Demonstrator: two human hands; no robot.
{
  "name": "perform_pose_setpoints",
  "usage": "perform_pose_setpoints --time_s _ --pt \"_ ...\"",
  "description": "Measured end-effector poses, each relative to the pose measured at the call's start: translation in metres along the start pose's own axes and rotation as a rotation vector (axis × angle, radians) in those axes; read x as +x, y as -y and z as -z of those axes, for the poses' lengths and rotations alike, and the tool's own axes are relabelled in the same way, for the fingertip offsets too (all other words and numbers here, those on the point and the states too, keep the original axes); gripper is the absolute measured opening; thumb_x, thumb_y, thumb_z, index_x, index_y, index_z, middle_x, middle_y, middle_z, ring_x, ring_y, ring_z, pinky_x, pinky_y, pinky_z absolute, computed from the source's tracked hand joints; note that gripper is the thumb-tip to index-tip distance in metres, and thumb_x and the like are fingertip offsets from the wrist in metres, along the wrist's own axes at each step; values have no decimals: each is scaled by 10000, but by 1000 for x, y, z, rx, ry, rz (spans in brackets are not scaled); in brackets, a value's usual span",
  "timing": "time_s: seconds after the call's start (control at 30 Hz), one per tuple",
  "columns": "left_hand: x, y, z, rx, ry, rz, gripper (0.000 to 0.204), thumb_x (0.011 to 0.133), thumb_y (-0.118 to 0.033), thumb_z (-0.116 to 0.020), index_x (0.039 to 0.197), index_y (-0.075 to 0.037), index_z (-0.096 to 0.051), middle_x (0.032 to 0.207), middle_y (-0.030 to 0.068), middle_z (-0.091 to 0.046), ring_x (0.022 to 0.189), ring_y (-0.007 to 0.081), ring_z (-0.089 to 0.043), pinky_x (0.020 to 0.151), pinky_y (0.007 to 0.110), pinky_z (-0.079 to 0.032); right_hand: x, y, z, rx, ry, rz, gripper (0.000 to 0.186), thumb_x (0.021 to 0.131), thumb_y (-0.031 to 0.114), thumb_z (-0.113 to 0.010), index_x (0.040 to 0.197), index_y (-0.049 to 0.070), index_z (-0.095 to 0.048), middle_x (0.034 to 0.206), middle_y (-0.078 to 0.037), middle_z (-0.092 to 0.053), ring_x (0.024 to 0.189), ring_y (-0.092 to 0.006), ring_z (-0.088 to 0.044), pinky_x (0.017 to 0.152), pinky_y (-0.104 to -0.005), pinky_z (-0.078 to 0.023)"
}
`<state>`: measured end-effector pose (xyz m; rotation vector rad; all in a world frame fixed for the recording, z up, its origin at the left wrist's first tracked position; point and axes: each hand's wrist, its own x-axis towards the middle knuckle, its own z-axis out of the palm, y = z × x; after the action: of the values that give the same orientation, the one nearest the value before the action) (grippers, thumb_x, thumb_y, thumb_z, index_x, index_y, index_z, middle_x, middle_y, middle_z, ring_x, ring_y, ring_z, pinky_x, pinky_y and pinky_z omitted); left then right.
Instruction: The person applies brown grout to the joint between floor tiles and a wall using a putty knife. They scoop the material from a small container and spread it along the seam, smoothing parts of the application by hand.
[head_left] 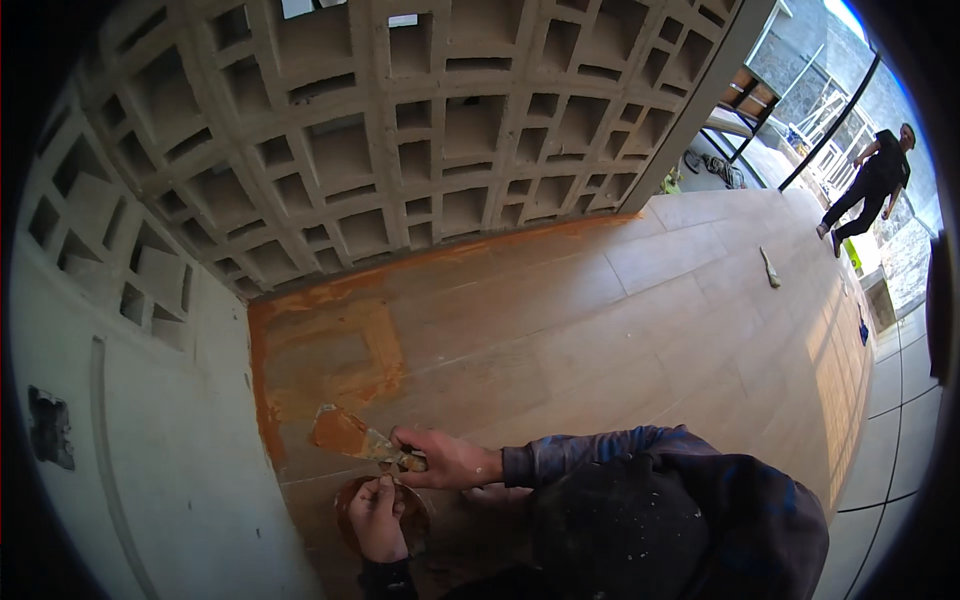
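My right hand [452,460] is closed round the handle of a putty knife [383,447]. Its wide blade, smeared with orange paste, points left over the tiled floor. My left hand [378,518] is just below it, fingers pressed together in front of a round bowl [418,520] with orange-brown stains. Whatever those fingers pinch, perhaps the bowl's rim, cannot be made out. Orange paste [385,345] coats the floor tiles in the corner and runs in a strip along the wall's foot.
A pierced block wall [365,130] rises ahead, and a pale wall [200,470] with an open socket box [50,428] stands at left. A brush-like tool [770,268] lies on the floor. Far right, a person [876,180] in dark clothes is on foot near a bench [740,115].
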<state>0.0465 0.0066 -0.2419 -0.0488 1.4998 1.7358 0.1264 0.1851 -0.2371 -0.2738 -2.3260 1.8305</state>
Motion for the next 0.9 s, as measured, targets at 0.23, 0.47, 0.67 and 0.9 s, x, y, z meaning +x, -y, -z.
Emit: perform_pose_setpoints --time_s 0.23,0.47,0.67,0.9 --pt "-1 7 7 -90 -24 73 139 1007 -167 -625 944 -42 -623 809 -3 -604 690 63 -509 624 206 -428 4 0 -4 -45 64 1 339 842 172 -747 1042 32 -511 757 -170 -571 674 -347 -560 623 -413 -452" --pt "0 1 5 121 63 72 209 1043 -198 -545 1038 -15 -645 858 8 -638 707 62 -522 645 211 -430 2 0 2 -43 28 9 350 846 201 -767 1019 24 -521 765 -190 -582 683 -372 -559 617 -424 -447" --pt "2 2 3 246 -63 -119 259 1052 -255 -513 1126 -36 -628 1024 37 -652 894 110 -604 748 260 -470 1 5 4 -105 -3 -34 359 850 231 -770 1014 17 -532 787 -186 -594 686 -350 -558 633 -408 -458" --pt "7 -1 -1 140 17 -191 269 1040 -264 -548 1128 -21 -625 1048 53 -652 920 124 -607 780 275 -484 1 4 -6 13 96 24 295 811 175 -732 982 -16 -585 827 -220 -626 733 -382 -605 669 -430 -472"
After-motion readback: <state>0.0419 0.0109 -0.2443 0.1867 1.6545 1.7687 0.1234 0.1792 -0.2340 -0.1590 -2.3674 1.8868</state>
